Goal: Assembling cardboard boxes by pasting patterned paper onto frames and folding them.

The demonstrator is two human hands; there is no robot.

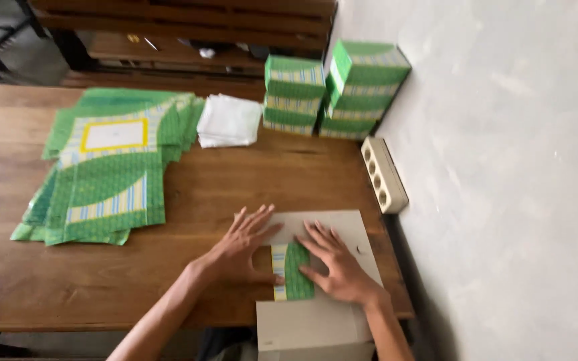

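Both forearms bare, coming up from bottom of view & angling inward. Left hand (pixel 241 251) lies palm down, fingers spread & pointing up-right, thumb tucked toward the right hand. Right hand (pixel 339 267) also flat, palm down, fingers splayed & pointing up-left. Hands sit close together, wrists low, neither curled into a grip.

Both hands flat on grey carton blank (pixel 329 224) w/ green flap (pixel 296 271): left hand (pixel 239 251), right hand (pixel 339 267). Green sheet stack (pixel 112 167) at left, wooden table (pixel 222 180).
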